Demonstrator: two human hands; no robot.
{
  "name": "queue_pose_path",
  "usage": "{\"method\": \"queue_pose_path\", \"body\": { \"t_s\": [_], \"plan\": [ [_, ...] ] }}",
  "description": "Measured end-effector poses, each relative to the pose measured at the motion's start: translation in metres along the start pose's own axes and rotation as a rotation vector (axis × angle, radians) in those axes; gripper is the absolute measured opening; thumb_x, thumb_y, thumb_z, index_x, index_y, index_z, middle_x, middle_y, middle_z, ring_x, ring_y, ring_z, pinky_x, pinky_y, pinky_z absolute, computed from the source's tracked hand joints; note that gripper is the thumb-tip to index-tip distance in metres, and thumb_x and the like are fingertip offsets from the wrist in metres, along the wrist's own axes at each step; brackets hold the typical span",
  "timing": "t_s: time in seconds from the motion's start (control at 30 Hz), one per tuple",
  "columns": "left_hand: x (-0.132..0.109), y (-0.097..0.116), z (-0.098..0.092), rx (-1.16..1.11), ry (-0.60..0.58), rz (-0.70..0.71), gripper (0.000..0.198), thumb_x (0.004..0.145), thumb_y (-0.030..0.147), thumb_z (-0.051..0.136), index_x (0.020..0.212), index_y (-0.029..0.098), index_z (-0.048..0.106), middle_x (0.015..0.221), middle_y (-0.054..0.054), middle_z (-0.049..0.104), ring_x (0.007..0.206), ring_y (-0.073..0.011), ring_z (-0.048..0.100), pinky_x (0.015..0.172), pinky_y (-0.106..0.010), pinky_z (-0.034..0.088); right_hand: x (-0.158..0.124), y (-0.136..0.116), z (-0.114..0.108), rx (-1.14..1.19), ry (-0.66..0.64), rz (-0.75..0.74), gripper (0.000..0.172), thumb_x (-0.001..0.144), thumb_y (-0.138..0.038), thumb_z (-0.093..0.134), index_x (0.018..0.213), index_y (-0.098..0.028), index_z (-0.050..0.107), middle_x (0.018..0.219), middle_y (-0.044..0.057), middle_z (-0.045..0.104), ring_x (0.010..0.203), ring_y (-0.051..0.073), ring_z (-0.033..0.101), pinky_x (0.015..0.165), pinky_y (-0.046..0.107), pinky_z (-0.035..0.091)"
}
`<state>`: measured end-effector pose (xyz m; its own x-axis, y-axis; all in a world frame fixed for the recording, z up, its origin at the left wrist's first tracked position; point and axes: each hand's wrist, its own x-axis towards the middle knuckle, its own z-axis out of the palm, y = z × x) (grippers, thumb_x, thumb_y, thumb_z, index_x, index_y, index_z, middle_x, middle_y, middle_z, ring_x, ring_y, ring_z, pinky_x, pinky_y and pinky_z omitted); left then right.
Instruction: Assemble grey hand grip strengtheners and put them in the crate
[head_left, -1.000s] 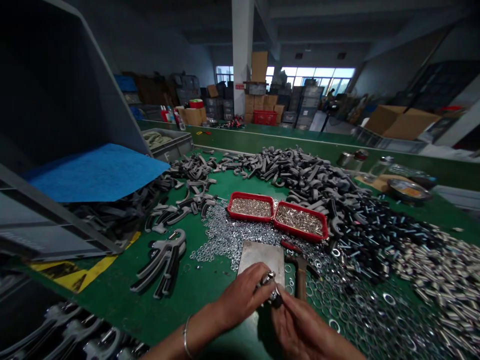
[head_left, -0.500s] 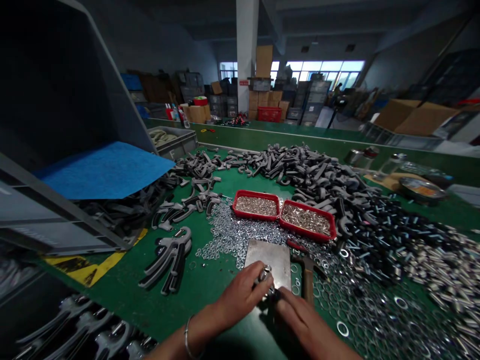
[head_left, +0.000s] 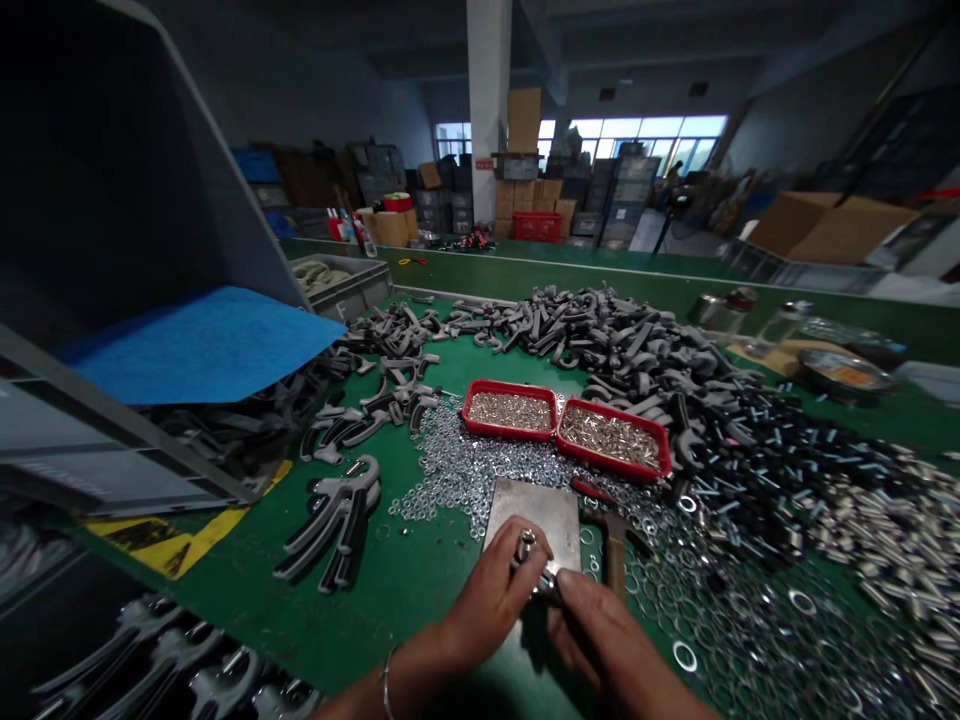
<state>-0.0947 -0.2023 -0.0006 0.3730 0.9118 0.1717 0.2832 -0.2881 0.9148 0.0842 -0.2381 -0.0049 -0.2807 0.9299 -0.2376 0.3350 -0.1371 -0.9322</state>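
Note:
Low over the near edge of a steel plate [head_left: 517,498], my two hands meet around a small shiny metal cylindrical part [head_left: 528,543] with a dark end. My left hand [head_left: 496,590] is closed around its upper end, thumb and fingers curled. My right hand [head_left: 600,625] pinches the lower, darker end [head_left: 553,590]; its other fingers are mostly hidden. Just right of the plate lies a hammer [head_left: 616,560] with a wooden handle. Behind the plate, small nuts [head_left: 450,470] are spread before two red trays [head_left: 516,432] of small metal pins.
Grey clamp-like handles [head_left: 622,340] are heaped at the back, and a few assembled ones [head_left: 341,520] lie left. Black knobs with bolts [head_left: 787,450], metal sleeves [head_left: 877,530] and rings [head_left: 684,656] cover the right. A tipped grey crate [head_left: 135,470] stands left.
The metal part has tilted slightly in my hands, and more of its length shows between them. My right hand has shifted slightly right, and my left wrist has turned a little.

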Motion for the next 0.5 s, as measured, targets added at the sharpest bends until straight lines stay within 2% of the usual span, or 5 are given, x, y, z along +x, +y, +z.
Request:
{"method": "queue_pose_path", "body": {
  "t_s": [0.1,0.23,0.3,0.4,0.5],
  "plan": [
    [0.002,0.003,0.001,0.064,-0.097,0.184,0.013,0.099,0.029,0.045,0.099,0.020,0.054,0.114,-0.010,0.056,0.109,-0.0212,0.055,0.098,-0.036,0.045,0.000,0.001,0.000,0.033,-0.133,0.067,0.069,0.098,-0.067,0.014,0.076,-0.019,0.059,0.055,-0.001,0.053,0.044,0.013,0.047,0.046,0.024,0.039],
    [0.002,0.000,0.007,0.013,0.075,0.037,0.018,0.102,0.027,0.036,0.104,0.019,0.052,0.104,-0.008,0.056,0.101,-0.0197,0.056,0.094,-0.036,0.048,-0.001,0.000,-0.004,-0.117,0.131,-0.118,0.047,0.086,-0.067,0.057,0.085,-0.021,0.062,0.082,0.005,0.062,0.075,0.018,0.056,0.068,0.028,0.045],
    [-0.001,-0.004,0.010,0.021,0.097,0.051,0.018,0.103,0.026,0.035,0.104,0.020,0.052,0.105,-0.007,0.056,0.101,-0.0191,0.056,0.094,-0.035,0.047,-0.001,0.001,-0.002,0.110,0.033,-0.002,0.051,0.091,-0.069,0.045,0.079,-0.021,0.058,0.070,0.001,0.056,0.064,0.015,0.051,0.063,0.027,0.044],
    [-0.002,-0.009,0.011,0.082,-0.048,0.220,0.013,0.101,0.027,0.042,0.101,0.021,0.054,0.111,-0.008,0.055,0.104,-0.0195,0.057,0.094,-0.033,0.048,0.001,0.002,-0.001,0.336,-0.125,0.097,0.059,0.093,-0.072,0.031,0.077,-0.021,0.056,0.063,-0.002,0.050,0.055,0.013,0.046,0.057,0.025,0.041],
    [0.000,-0.013,0.014,0.108,0.031,0.149,0.017,0.102,0.027,0.038,0.103,0.022,0.054,0.107,-0.009,0.057,0.102,-0.0205,0.058,0.094,-0.035,0.049,0.003,0.002,-0.004,0.047,0.059,-0.084,0.054,0.085,-0.074,0.050,0.083,-0.021,0.061,0.081,0.005,0.062,0.076,0.019,0.056,0.071,0.031,0.046]
  ]
}}
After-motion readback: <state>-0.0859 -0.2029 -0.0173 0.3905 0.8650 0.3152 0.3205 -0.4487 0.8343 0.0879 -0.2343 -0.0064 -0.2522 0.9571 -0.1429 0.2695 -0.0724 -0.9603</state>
